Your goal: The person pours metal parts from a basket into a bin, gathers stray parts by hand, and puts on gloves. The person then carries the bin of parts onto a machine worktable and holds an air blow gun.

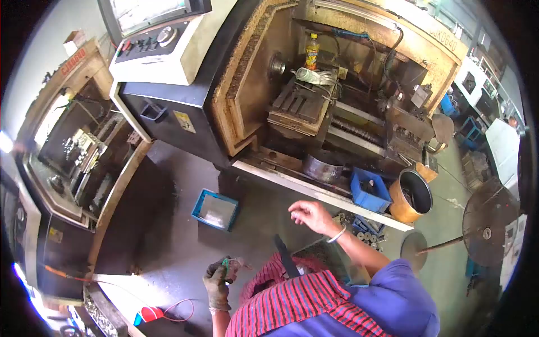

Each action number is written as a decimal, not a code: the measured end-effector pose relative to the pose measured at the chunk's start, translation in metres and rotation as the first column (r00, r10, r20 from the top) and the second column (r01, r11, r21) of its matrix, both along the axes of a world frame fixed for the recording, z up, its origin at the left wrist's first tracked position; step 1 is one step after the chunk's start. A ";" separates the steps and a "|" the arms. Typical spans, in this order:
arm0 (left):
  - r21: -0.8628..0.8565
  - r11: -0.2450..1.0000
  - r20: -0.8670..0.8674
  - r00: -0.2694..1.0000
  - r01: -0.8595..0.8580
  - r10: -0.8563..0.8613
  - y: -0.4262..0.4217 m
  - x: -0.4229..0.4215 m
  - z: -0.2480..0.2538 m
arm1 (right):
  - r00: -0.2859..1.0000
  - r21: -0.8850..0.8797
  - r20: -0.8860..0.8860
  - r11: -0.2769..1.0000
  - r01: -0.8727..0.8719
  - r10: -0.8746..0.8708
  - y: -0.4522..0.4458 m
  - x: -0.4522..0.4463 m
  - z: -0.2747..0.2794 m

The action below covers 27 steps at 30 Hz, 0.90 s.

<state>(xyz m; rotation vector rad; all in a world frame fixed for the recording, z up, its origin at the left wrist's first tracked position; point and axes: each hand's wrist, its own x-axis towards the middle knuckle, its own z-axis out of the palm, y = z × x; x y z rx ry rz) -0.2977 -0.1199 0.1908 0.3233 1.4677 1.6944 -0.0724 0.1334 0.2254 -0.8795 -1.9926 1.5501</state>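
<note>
My left hand (217, 285) wears a dirty work glove and is closed on a small see-through packet with a green edge (233, 264), held low in front of my body. Its exact kind is too small to make out. My right hand (313, 217) is bare, with a white band at the wrist. Its fingers are loosely curled and somewhat apart, and nothing shows in them. It hovers near the machine's front ledge, left of a blue bin (370, 191). On the floor beyond my hands stands a blue tray (215, 209) with a pale inside.
An open lathe (300, 106) stands ahead, with a yellow bottle (311, 51) and a cloth (314, 76) inside. A rusty bucket (409, 196) sits on its ledge. Round discs on a shaft (446, 245) stand at right. A red cable (179, 303) lies at lower left.
</note>
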 end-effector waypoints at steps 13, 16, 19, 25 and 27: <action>0.016 0.952 0.081 0.948 0.306 -0.306 0.195 -0.051 0.002 | 0.931 0.784 -0.083 0.553 0.280 -0.354 0.223 -0.021 0.106; -0.007 0.914 0.083 0.911 0.405 -0.403 0.240 -0.057 0.001 | 0.891 0.885 0.017 0.422 0.198 -0.454 0.307 -0.039 0.124; 0.018 0.909 0.204 0.888 0.417 -0.411 0.275 -0.063 -0.005 | 0.821 0.929 0.159 0.365 0.063 -0.548 0.386 -0.059 0.126; -0.061 0.874 0.252 0.855 0.482 -0.454 0.314 -0.075 -0.010 | 0.569 0.805 0.488 0.089 -0.586 -0.662 0.489 -0.078 0.096; -0.046 0.824 0.191 0.814 0.565 -0.548 0.321 -0.084 -0.036 | 0.552 0.822 0.543 0.266 -0.504 -0.633 0.520 -0.079 0.092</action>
